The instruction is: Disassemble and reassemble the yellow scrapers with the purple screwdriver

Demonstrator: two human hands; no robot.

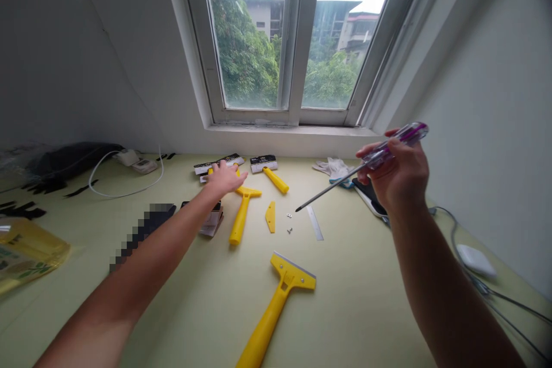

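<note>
My right hand (399, 172) is wrapped round the clear and purple handle of a screwdriver (330, 187), raised above the table, its shaft slanting down to the left. With fingers apart, my left hand (225, 177) reaches over a packaged yellow scraper (210, 172) with a black label card; whether it touches it is hard to see. Just in front lies a yellow scraper handle (240, 218). To its right are a loose yellow cover plate (270, 217), small nuts (289, 215), screws (290, 230) and a flat metal blade (315, 223). An assembled yellow scraper (282, 293) lies nearest me.
Another carded scraper (276, 180) lies near the window wall. White gloves (334, 169) and a dark phone-like device (370, 196) sit at the right, with cables and a white case (476, 260). On the left are a yellow plastic package (30, 253) and a white cord (129, 192).
</note>
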